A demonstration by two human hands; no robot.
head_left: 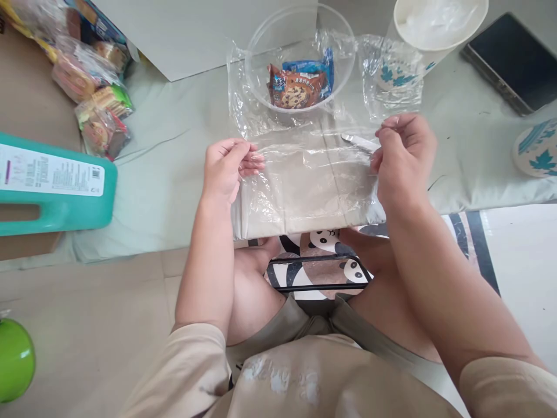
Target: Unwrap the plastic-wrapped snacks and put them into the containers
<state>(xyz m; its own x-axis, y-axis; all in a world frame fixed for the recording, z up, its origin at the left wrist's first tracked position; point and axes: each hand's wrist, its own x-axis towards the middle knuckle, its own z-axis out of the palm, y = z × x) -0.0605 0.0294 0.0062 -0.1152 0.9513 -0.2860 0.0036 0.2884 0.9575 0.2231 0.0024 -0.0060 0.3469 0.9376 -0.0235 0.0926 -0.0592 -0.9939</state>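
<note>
My left hand (226,168) and my right hand (402,157) each pinch one side of a clear plastic film sheet (308,180), stretched between them over the near edge of a low table. Just beyond the sheet stands a clear plastic bowl (261,75) holding a brown cookie packet (296,87) and a blue packet (315,65). The film runs on under the bowl. A thin white strip (359,140) lies by my right fingers.
A teal jug (52,186) with a white label lies at left. Wrapped snacks (93,87) are piled at the back left. A paper cup (435,29), a dark tablet (513,61) and a paper lid (537,154) sit at right. A green ball (15,360) rests on the floor.
</note>
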